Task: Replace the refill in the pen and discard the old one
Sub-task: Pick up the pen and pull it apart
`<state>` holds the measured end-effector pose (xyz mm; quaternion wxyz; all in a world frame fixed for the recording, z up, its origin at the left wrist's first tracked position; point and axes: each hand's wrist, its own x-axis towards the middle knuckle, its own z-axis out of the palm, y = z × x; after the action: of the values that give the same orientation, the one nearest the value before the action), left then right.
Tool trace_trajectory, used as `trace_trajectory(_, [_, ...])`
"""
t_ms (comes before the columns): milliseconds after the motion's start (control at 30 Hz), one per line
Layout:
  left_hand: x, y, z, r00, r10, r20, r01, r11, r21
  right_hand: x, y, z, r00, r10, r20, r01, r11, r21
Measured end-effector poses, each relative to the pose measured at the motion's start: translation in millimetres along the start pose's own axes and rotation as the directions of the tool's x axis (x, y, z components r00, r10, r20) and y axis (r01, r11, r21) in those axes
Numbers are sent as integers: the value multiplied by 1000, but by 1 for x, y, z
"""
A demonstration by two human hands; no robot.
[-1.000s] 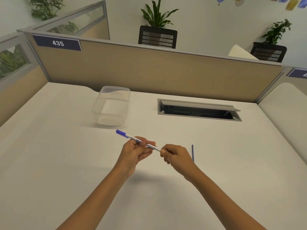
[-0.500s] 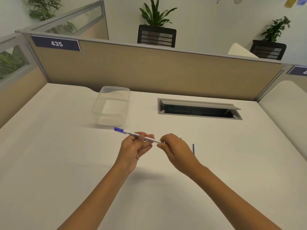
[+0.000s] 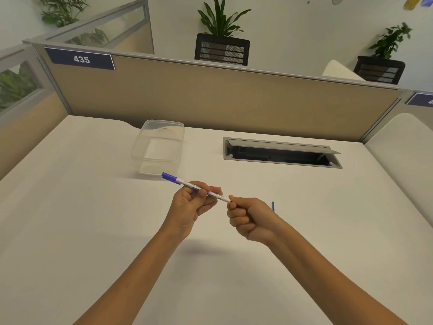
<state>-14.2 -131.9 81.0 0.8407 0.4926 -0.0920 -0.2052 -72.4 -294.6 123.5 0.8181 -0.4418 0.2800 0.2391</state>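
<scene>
We hold the white plastic pen with blue cap point(image 3: 195, 188) above the white bench point(image 3: 70, 207), left hand point(image 3: 191, 204) clasping its barrel. Right hand point(image 3: 249, 218), fisted, pinches its near end. Its long axis points toward the clear plastic container point(image 3: 159, 146).

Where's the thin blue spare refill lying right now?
In the head view, the thin blue refill lies on the white desk, just beyond the right hand, nearer than the grey cable hatch.
</scene>
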Motion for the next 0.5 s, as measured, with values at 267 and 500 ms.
trace_trajectory(267, [-1,1,9,972,-164,-166,138,978,-159,-2,10,-9,529,-702,476,168,-464,-870])
trace_trajectory(500, [-1,1,13,989,-95,-113,80,988,-130,-2,5,2,941,-330,-78,299,915,-271])
